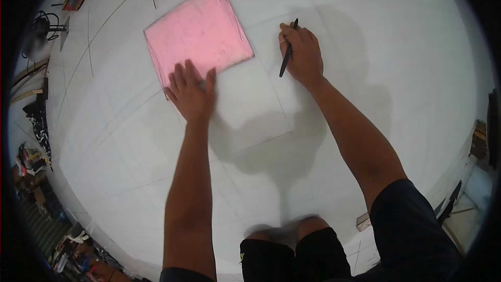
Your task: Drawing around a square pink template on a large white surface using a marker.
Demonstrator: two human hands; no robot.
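Observation:
A flat pink rectangular panel [198, 28], with worn dark edges, lies tilted on a large white surface [334, 188]. My left hand [191, 91] rests on the panel's near edge, fingers spread over its lower left part. To the right of the panel, my right hand [302, 52] is closed around a black pen [286, 61], apart from the panel. One end of the pen sticks out past the fingers at the top, the other points down toward me. Thin drawn lines run across the white surface, some of them meeting near the panel's corners.
Cluttered items [31, 159] and a cable-trailing device [39, 36] stand beyond the surface's left edge. A small wooden block [363, 222] sits near my right knee. At the far right is a brown box-like object [478, 139]. My knees press close at the near side.

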